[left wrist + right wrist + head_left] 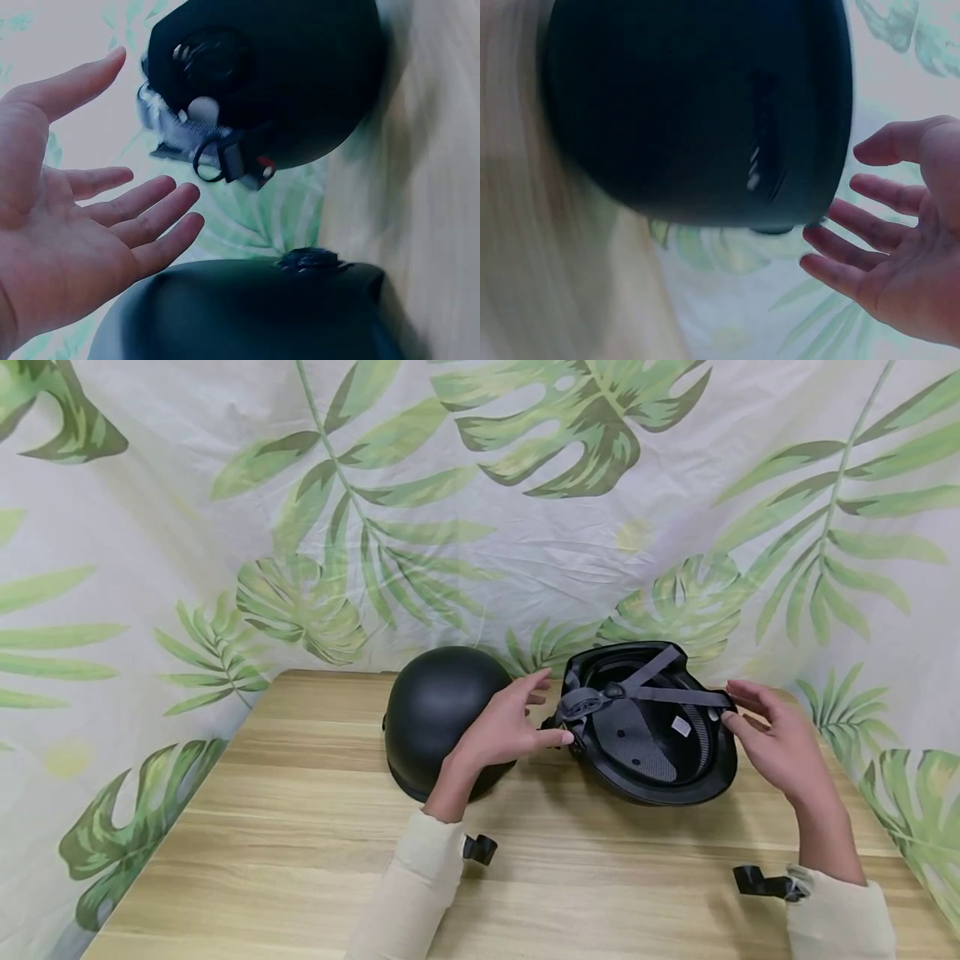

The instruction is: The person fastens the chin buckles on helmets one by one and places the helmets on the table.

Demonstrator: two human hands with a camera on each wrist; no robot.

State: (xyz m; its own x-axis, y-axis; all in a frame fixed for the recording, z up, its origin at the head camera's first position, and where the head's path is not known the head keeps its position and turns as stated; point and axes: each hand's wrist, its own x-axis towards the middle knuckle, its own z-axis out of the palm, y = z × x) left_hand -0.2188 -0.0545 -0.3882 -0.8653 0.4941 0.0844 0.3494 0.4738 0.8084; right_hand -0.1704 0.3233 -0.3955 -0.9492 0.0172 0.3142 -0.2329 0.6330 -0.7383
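An upturned black helmet (645, 760) lies on the table with its hollow facing up, showing grey straps (647, 692) and mesh padding. Beside its left rim is my left hand (504, 720), thumb and fingers spread with nothing held. In the left wrist view that hand (90, 217) is apart from the helmet (300, 67), and a strap buckle (232, 157) dangles there. My right hand (776, 735) is at the right rim, fingers loosely bent. The right wrist view has its fingertips (817, 236) by the rim of the helmet (697, 112); whether they touch, I cannot tell.
A second black helmet (442, 710) sits dome-up to the left, partly behind my left hand and forearm. The wooden table (300, 852) ends at a leaf-printed cloth (420, 527) hanging behind. Black mounts (480, 849) stick out from both sleeves.
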